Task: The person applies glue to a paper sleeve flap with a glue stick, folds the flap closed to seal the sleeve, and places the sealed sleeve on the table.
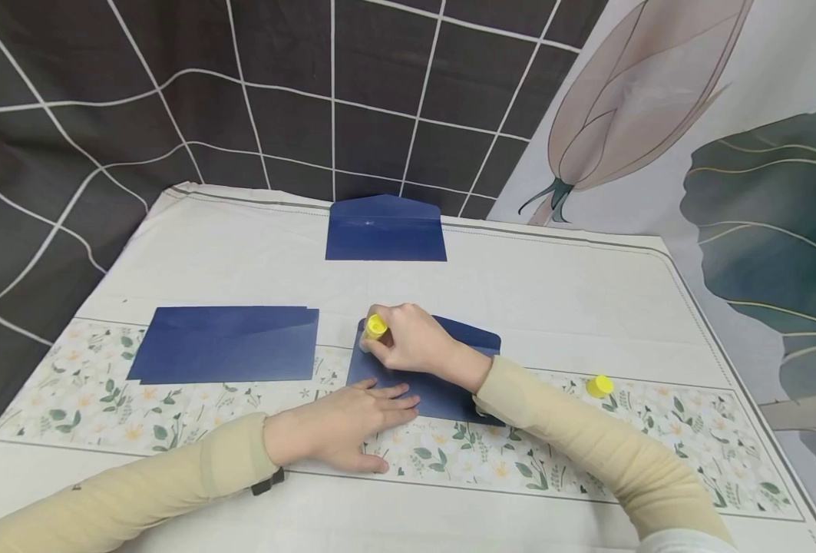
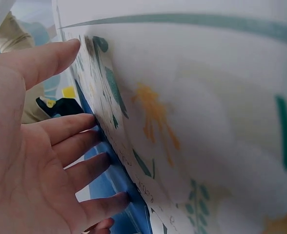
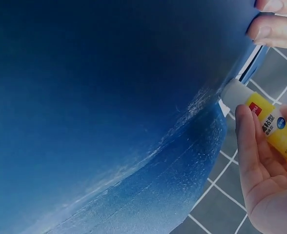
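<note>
A dark blue envelope [image 1: 442,388] lies in front of me with its flap [image 1: 468,332] opened away from me. My right hand [image 1: 414,338] grips a yellow glue stick [image 1: 376,327], its white end against the envelope near the left end of the flap fold. Whitish glue streaks [image 3: 194,105] run along that fold in the right wrist view. My left hand [image 1: 359,422] lies flat with fingers spread, the fingertips on the envelope's lower left edge. In the left wrist view the straight fingers [image 2: 80,141] reach the blue paper's edge.
Left of the envelope lies a stack of blue envelopes [image 1: 228,344]. Another blue envelope [image 1: 385,234] with a raised flap lies at the table's back edge. A yellow cap [image 1: 599,385] stands at the right on the flower-printed tablecloth [image 1: 691,430]. A dark grid-patterned cloth [image 1: 380,69] hangs behind.
</note>
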The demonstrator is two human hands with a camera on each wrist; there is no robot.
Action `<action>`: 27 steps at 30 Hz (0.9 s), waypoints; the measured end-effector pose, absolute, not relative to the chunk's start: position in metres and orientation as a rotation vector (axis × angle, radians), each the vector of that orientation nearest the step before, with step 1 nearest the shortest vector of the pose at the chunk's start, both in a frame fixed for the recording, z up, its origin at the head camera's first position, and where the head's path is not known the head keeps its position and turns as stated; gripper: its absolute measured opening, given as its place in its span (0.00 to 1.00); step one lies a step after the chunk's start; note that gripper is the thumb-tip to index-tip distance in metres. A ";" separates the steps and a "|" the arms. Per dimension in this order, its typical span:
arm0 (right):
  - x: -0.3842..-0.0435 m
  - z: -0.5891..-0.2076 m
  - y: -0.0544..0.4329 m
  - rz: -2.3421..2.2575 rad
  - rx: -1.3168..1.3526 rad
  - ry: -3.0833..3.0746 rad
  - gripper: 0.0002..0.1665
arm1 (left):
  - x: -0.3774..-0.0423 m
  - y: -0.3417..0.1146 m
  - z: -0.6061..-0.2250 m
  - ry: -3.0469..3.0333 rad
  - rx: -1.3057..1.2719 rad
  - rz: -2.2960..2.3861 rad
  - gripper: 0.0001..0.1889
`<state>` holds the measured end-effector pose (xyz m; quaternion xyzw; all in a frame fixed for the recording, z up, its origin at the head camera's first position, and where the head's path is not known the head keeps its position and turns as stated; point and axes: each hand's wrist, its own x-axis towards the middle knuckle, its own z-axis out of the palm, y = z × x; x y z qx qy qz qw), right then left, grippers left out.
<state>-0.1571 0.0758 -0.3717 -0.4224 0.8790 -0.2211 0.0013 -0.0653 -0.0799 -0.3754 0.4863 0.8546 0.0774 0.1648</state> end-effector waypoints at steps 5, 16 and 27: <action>-0.155 -0.371 0.081 -0.695 -1.304 2.766 0.10 | -0.065 -0.079 -0.376 2.425 1.370 0.234 0.38; -0.150 -0.370 0.102 -0.745 -1.218 2.763 0.09 | -0.064 -0.079 -0.378 2.425 1.359 0.251 0.39; -0.147 -0.369 0.118 -0.722 -1.165 2.778 0.09 | -0.064 -0.078 -0.376 2.419 1.351 0.279 0.38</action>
